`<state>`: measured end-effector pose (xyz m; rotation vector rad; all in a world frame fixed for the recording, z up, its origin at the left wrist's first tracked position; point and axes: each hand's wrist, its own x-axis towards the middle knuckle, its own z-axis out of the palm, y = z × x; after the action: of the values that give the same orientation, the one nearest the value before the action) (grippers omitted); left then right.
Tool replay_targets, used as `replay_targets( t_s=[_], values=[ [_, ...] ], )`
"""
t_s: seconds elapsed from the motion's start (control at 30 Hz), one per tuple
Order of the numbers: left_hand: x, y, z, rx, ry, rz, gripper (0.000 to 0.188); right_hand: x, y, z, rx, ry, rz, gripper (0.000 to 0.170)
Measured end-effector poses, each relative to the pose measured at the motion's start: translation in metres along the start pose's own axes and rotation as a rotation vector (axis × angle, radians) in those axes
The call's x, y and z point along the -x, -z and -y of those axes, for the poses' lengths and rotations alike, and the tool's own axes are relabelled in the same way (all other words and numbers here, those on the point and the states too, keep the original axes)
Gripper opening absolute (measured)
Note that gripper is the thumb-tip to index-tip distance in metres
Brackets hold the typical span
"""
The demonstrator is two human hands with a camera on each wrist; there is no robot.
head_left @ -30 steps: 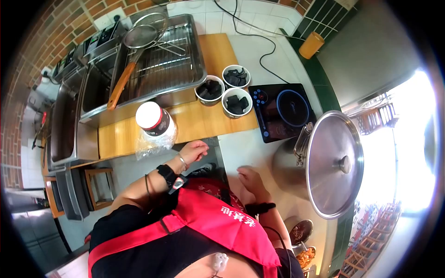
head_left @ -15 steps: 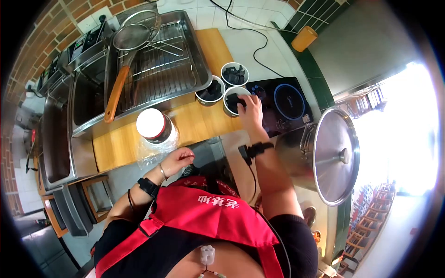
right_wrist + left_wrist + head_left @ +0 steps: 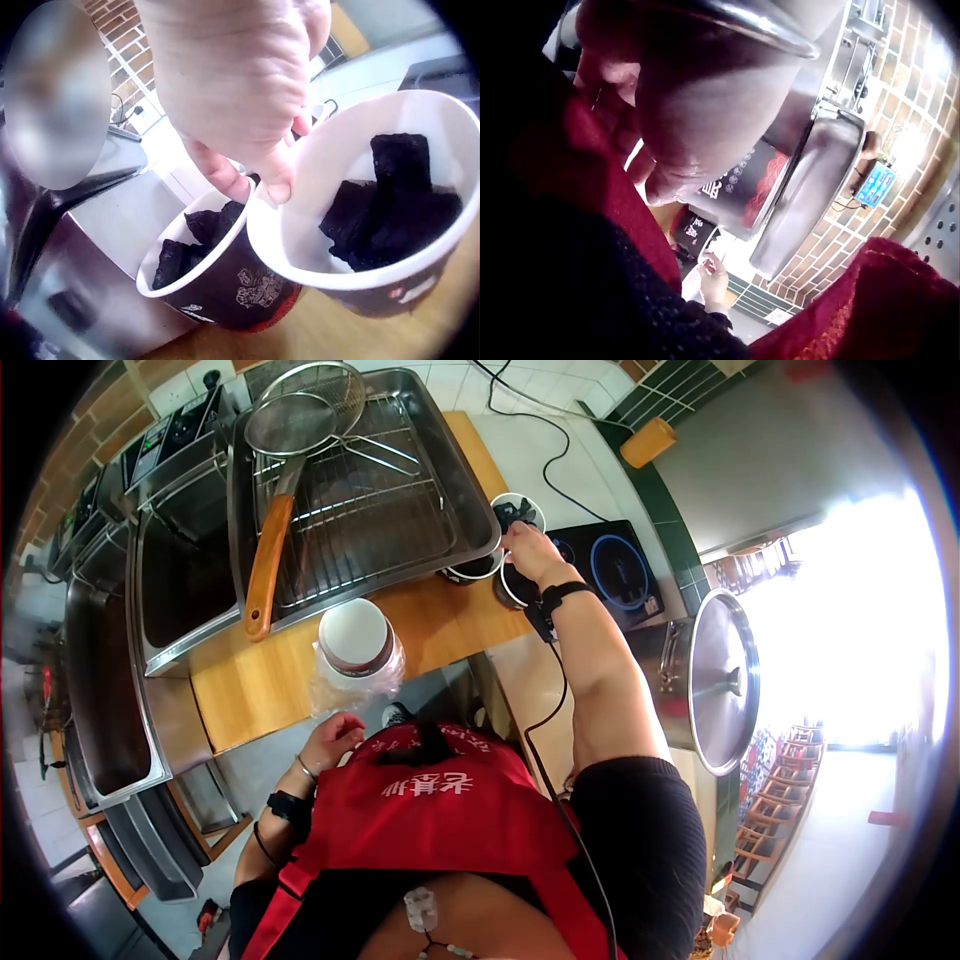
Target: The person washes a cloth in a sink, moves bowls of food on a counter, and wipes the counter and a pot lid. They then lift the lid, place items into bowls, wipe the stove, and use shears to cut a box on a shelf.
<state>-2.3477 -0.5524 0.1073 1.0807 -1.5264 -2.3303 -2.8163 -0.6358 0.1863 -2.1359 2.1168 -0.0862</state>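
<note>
My right hand (image 3: 537, 555) reaches to the group of paper cups beside the steel tray. In the right wrist view its thumb and index finger pinch at the adjoining rims of the right cup (image 3: 281, 259) and the left cup (image 3: 229, 304). Both cups hold black, blocky chunks (image 3: 394, 199). A third paper cup (image 3: 538, 510) with black chunks stands behind, partly hidden by the hand. My left hand (image 3: 335, 740) hangs near the red apron, fingers loosely curled, holding nothing. Before it stands a white-lidded tub (image 3: 356, 634) in clear plastic wrap.
A steel tray (image 3: 480, 510) with a wire rack carries two strainers, one with a wooden handle (image 3: 268, 565). An induction cooker (image 3: 640, 600) lies right of the cups, near a tall lidded pot (image 3: 720, 680). Deep steel wells (image 3: 185, 580) line the left. A cord trails from my right wrist.
My right hand has gone from beside the apron out to the cups, first over the nearest cup, then to the rims between them. My left hand has drawn back toward the apron.
</note>
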Motion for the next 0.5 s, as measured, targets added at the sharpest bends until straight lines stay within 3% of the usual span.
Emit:
replay_targets(
  t_s=[0.2, 0.5],
  values=[
    [0.011, 0.019, 0.007, 0.027, -0.091, -0.083, 0.016, 0.014, 0.001, 0.003, -0.023, 0.047, 0.041, 0.024],
    [0.005, 0.012, 0.001, -0.028, -0.085, -0.141, 0.017, 0.053, 0.001, 0.018, -0.031, 0.035, 0.019, 0.023]
  ],
)
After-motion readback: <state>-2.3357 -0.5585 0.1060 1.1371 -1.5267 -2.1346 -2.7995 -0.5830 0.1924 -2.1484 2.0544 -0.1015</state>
